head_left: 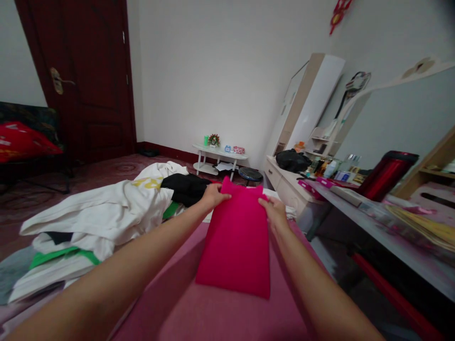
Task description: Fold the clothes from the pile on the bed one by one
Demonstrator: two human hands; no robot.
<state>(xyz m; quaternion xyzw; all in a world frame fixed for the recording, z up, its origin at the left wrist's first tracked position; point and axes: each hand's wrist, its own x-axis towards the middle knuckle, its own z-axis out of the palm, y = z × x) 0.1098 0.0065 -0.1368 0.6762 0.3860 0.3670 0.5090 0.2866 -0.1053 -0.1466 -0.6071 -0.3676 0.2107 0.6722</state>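
A bright pink garment, folded into a long rectangle, lies on the pink bed cover in front of me. Its far end is raised a little between my two hands. My left hand pinches the far left corner, with the thumb on top of the cloth. At the far right corner, my right hand grips the edge in the same way. What kind of garment it is cannot be made out in this fold.
Left of the garment lies a loose heap of white clothes with a black garment. On the right stand a grey table with a red thermos and a white dresser. A low white side table is by the far wall.
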